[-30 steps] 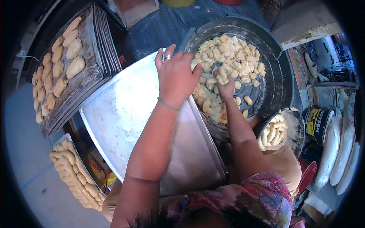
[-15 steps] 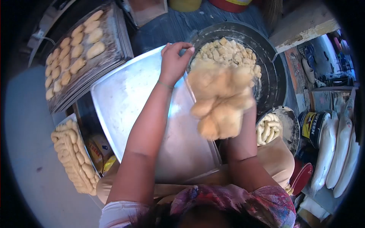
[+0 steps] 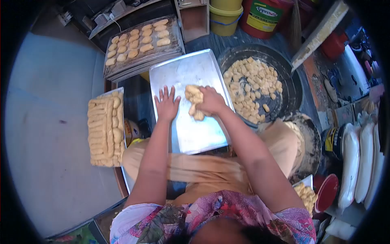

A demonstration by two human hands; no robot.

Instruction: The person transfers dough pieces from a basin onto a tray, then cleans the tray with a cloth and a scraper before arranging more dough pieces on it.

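A shiny metal baking tray [image 3: 203,140] lies across my lap. Near its left edge my left hand [image 3: 167,105] rests with fingers spread, holding nothing. My right hand [image 3: 212,101] is closed over a clump of pale dough pieces [image 3: 194,94] at the middle of the tray, with a few lumps hanging toward me below the fingers. Part of the clump is hidden under the palm. Just right of the tray stands a wide black basin [image 3: 293,87] with many small floured dough pieces [image 3: 254,77] in it.
At the back left, stacked dark trays [image 3: 142,61] carry rows of shaped dough. A tray of dough strips [image 3: 106,130] sits at the left beside a pale surface [image 3: 53,162]. Yellow [image 3: 224,20] and red buckets [image 3: 264,18] stand behind; long plastic-wrapped packs [image 3: 348,166] are at right.
My right hand has brought the dough clump from beside the basin down to the tray. My left hand has left the tray's far right edge for its left side. The view has shifted.
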